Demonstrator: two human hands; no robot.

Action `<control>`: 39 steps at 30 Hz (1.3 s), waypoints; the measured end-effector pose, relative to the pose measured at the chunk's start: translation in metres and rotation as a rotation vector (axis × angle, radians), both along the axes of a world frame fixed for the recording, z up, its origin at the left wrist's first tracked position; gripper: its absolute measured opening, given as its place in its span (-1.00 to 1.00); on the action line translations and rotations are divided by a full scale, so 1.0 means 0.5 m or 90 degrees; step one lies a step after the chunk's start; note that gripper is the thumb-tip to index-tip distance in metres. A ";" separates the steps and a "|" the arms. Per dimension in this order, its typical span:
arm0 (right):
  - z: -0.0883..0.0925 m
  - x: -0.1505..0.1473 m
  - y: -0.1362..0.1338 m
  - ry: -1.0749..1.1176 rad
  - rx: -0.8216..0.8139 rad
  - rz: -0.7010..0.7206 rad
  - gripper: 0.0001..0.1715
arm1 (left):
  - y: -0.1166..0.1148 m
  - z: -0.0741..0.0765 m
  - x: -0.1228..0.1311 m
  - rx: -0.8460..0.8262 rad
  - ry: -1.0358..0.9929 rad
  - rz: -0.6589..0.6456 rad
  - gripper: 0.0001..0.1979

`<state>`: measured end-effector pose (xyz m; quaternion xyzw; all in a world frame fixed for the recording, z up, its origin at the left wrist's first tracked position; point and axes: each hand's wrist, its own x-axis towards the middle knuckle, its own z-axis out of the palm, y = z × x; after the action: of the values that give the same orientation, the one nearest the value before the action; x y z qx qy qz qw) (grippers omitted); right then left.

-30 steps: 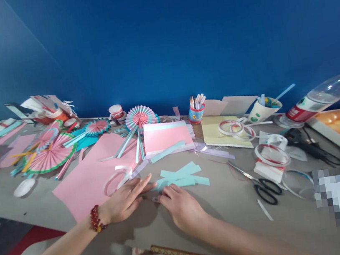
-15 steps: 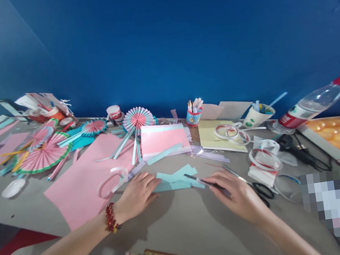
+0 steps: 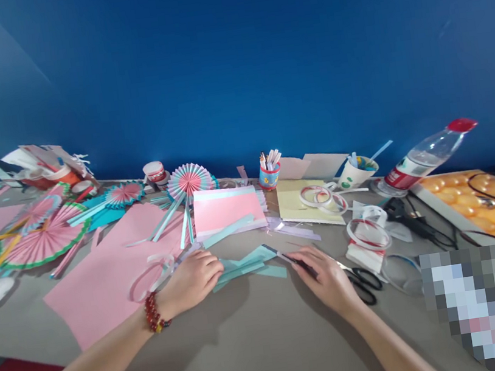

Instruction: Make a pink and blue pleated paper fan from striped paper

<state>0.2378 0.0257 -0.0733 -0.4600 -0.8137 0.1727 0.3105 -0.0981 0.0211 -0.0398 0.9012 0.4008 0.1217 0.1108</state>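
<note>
Light-blue paper strips (image 3: 241, 269) lie overlapping on the table between my hands. My left hand (image 3: 196, 278), with a red bead bracelet at the wrist, has its fingers closed on the left end of a strip. In my right hand (image 3: 322, 273) is a slim utility knife (image 3: 285, 257), its dark tip at the right end of the raised strip. Scissors (image 3: 365, 282) with black handles lie partly behind my right hand. Beyond the strips is a pink sheet with pale-blue edges (image 3: 227, 208).
Pink paper (image 3: 91, 287) and folded paper fans (image 3: 47, 238) spread over the left side. A pen cup (image 3: 270, 177) stands at the wall. Tape rolls (image 3: 367, 233), a black glue gun (image 3: 399, 213), a plastic bottle (image 3: 423, 161) and an orange bubbled panel (image 3: 465, 195) are on the right.
The view has swung slightly right. One blue strip's right end is now raised and angled away from me, and the knife tip has shifted to it. Both hands keep their hold.
</note>
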 end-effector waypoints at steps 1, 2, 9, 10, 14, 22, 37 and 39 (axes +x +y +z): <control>0.001 0.000 -0.001 0.002 0.002 0.001 -0.71 | 0.001 -0.001 0.002 0.002 -0.003 0.000 -0.75; 0.002 -0.001 -0.002 0.004 0.004 0.003 -0.71 | 0.001 -0.001 0.004 0.002 -0.005 0.001 -0.76; 0.008 -0.003 -0.005 0.025 0.013 0.006 -0.71 | 0.002 0.009 0.020 0.002 -0.029 0.023 -0.82; 0.009 -0.002 -0.005 0.027 0.008 0.007 -0.71 | 0.001 0.009 0.022 0.000 -0.029 0.022 -0.83; 0.007 0.003 -0.008 0.044 0.002 0.005 -0.71 | -0.002 0.002 0.029 -0.012 -0.013 0.026 -0.87; 0.015 0.021 -0.011 0.060 0.005 0.104 -0.72 | 0.011 -0.011 0.033 -0.031 -0.031 0.022 -0.88; 0.026 0.045 -0.009 -0.144 0.063 0.145 -0.69 | 0.018 -0.009 0.036 -0.030 -0.057 -0.052 -0.84; 0.025 0.045 -0.009 -0.154 0.064 0.143 -0.68 | 0.015 -0.009 0.040 -0.016 -0.069 -0.076 -0.81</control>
<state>0.2605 0.0212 -0.0606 -0.3678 -0.8990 0.1086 0.2117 -0.0783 0.0284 -0.0443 0.9144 0.3411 0.1582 0.1503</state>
